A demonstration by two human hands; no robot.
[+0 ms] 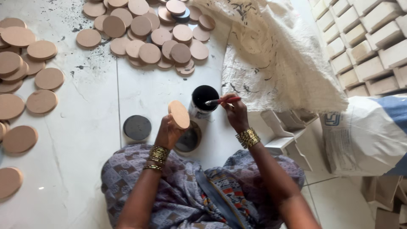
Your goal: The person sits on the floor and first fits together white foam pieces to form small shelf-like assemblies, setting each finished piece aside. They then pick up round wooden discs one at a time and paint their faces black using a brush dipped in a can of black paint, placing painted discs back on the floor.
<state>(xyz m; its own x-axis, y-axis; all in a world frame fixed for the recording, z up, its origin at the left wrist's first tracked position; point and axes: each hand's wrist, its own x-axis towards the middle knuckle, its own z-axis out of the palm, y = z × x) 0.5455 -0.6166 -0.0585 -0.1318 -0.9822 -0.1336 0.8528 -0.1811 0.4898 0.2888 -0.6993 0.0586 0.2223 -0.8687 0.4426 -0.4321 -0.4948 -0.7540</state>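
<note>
My left hand (168, 132) holds a round tan wooden disc (179, 114) upright by its lower edge, above my lap. My right hand (235, 111) grips a red-handled paintbrush (220, 101) whose bristle end rests at the rim of a small can of black paint (204, 100) on the white floor. A black-painted disc (137, 127) lies flat to the left of my left hand. The can's dark lid (188, 138) lies on the floor behind my left hand, partly hidden.
Several unpainted discs are heaped at the top (149, 36) and spread along the left edge (25, 80). A white woven sack (275, 55) lies to the right, a second sack (369, 135) beside stacked white blocks (369, 38). Black paint splatters mark the floor.
</note>
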